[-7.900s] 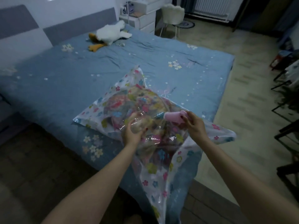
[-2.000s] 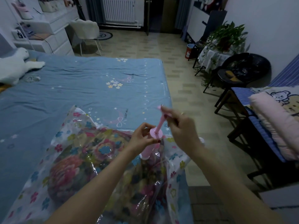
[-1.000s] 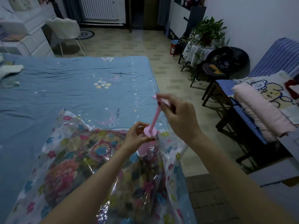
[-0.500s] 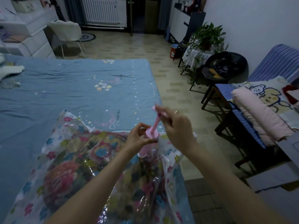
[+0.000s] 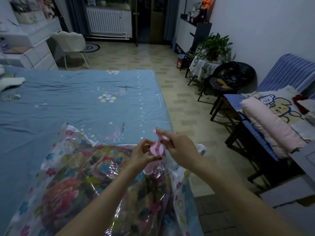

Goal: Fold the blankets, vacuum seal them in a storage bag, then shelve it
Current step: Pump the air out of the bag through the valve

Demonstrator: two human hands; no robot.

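Your left hand (image 5: 144, 153) grips the pink pump (image 5: 154, 158) on the bag (image 5: 81, 181) on the bed (image 5: 76, 103), your right hand (image 5: 177, 147) pinches its handle (image 5: 161, 136); tilt it and air may leak in.

Light: dim, bluish, no source visible. Glare: on the clear storage bag (image 5: 95, 181). Edges: wide-angle bending. Focus: soft throughout; shadows were faint.

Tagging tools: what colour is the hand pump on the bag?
Pink, barrel and plunger alike; the hand pump shows in the head view.
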